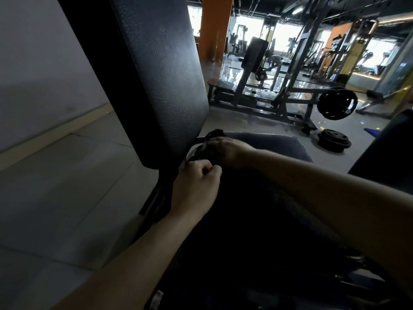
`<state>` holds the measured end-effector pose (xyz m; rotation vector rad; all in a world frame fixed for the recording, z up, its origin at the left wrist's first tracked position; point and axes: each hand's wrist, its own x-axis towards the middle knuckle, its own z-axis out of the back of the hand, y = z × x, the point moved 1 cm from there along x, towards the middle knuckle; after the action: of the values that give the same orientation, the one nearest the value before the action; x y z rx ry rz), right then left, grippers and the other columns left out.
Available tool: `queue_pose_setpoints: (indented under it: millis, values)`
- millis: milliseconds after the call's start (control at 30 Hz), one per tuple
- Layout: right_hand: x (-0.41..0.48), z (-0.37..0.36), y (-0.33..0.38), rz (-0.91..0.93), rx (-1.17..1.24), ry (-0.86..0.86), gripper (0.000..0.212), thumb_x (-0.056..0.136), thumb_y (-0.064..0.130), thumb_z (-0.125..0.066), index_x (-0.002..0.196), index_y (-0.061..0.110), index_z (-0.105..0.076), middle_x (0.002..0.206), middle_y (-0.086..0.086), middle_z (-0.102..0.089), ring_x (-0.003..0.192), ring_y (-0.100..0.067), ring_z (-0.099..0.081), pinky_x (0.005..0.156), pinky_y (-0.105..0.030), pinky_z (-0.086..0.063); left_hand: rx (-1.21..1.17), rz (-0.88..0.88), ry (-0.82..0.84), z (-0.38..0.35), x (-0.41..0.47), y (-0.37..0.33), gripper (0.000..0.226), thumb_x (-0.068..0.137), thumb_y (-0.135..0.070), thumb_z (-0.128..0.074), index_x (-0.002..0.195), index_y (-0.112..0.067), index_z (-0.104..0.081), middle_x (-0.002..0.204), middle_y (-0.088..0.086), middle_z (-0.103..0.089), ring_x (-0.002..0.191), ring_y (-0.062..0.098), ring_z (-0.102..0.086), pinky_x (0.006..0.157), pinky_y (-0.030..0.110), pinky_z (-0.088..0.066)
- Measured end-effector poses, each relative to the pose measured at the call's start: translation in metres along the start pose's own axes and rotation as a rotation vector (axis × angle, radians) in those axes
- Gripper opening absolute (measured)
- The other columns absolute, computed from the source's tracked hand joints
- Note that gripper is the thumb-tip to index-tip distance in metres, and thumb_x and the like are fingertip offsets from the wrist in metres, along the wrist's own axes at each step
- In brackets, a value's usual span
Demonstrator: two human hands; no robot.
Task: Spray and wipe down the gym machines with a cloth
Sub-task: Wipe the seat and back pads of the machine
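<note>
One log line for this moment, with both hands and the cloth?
left hand: fingers curled, hold unclear | right hand: grips cloth | cloth: between back pad and seat

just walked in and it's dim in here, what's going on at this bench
A person is working at the joint where the bench's upright back pad meets the seat pad. The right hand holds a dark cloth against that joint. The left hand sits just beside it, fingers curled; it is too dark to tell if it pinches the cloth. No spray bottle shows.
</note>
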<state>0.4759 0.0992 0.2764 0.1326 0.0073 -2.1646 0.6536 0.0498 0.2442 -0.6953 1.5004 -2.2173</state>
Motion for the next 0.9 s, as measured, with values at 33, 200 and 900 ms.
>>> queue_pose_setpoints:
  millis: [33, 200, 900]
  values:
    - [0.019, 0.003, -0.006, -0.09, 0.012, 0.01, 0.041, 0.105, 0.037, -0.04, 0.136, 0.016, -0.056, 0.147, -0.009, -0.051, 0.134, -0.028, -0.048, 0.108, -0.044, -0.042, -0.001, -0.002, 0.002, 0.0, 0.0, 0.0, 0.037, 0.086, -0.024, -0.055, 0.051, -0.021, -0.043, 0.041, -0.009, -0.039, 0.041, 0.012, -0.035, 0.053, 0.031, -0.027]
    - [0.072, -0.002, -0.026, -0.338, -0.047, -0.127, 0.041, 0.099, 0.033, -0.043, 0.129, 0.012, -0.06, 0.139, -0.014, -0.056, 0.125, -0.033, -0.055, 0.099, -0.04, -0.046, 0.007, -0.055, -0.046, 0.003, 0.0, 0.0, 0.037, 0.086, -0.018, -0.055, 0.054, -0.016, -0.036, 0.044, -0.008, -0.035, 0.046, 0.012, -0.034, 0.051, 0.03, -0.025]
    - [-0.064, 0.014, -0.149, -0.796, -0.026, -0.218, 0.034, 0.087, 0.029, -0.042, 0.108, 0.01, -0.062, 0.123, -0.016, -0.063, 0.111, -0.037, -0.06, 0.097, -0.042, -0.049, 0.401, -0.165, -0.012, -0.007, 0.007, 0.009, 0.027, 0.091, -0.04, -0.067, 0.114, -0.025, -0.066, 0.118, -0.009, -0.062, 0.113, 0.015, -0.06, 0.095, 0.033, -0.049]
